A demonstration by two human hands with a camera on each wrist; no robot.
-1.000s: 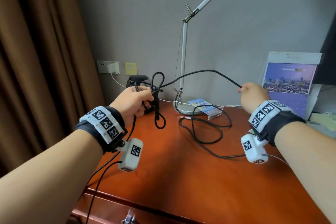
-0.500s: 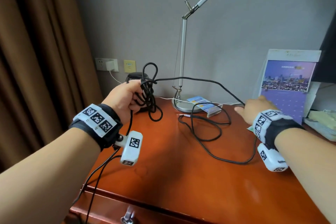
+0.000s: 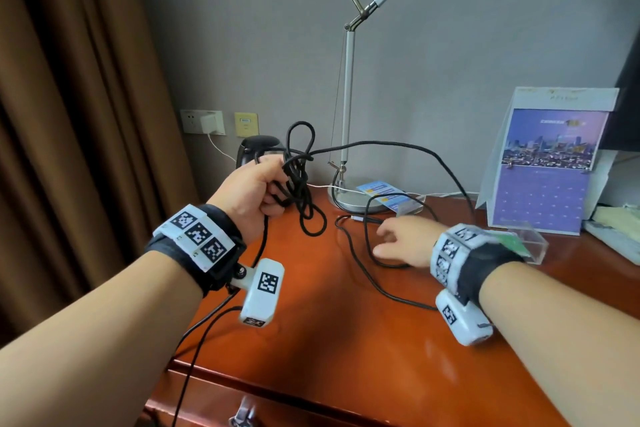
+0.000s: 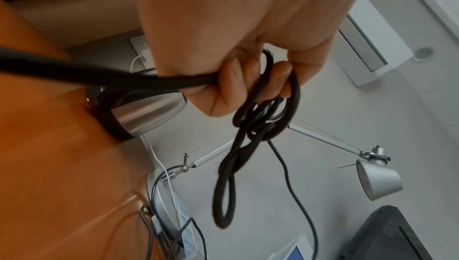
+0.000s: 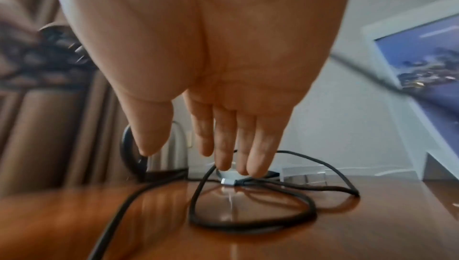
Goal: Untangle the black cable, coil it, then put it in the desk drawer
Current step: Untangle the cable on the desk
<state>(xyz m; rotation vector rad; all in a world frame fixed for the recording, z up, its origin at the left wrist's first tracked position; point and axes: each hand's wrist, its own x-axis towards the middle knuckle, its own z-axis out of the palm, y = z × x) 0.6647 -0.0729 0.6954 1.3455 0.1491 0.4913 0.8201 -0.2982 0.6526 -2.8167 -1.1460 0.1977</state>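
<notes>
The black cable (image 3: 304, 184) is partly gathered in loops that my left hand (image 3: 256, 187) grips above the desk's back left. In the left wrist view my left hand's fingers (image 4: 238, 81) curl round the cable (image 4: 228, 185), and a long loop hangs below them. One strand arcs right and drops to loose loops on the desk (image 3: 363, 253). My right hand (image 3: 401, 239) is low over those loops with straight fingers (image 5: 223, 146) and holds nothing. Its fingertips are at the cable's silver plug (image 5: 227, 181). The drawer front (image 3: 207, 402) shows at the bottom edge.
A desk lamp's base (image 3: 349, 199), a kettle (image 3: 258, 146), a card holder (image 3: 391, 198), a standing calendar (image 3: 547, 166) and a clear box (image 3: 526, 243) line the back and right. A white charger (image 3: 207, 123) sits in the wall socket. A brown curtain hangs left.
My right hand let go of the strand it held up, dropped to the desk and moved left toward the loose loops. The left hand kept its grip on the bundle.
</notes>
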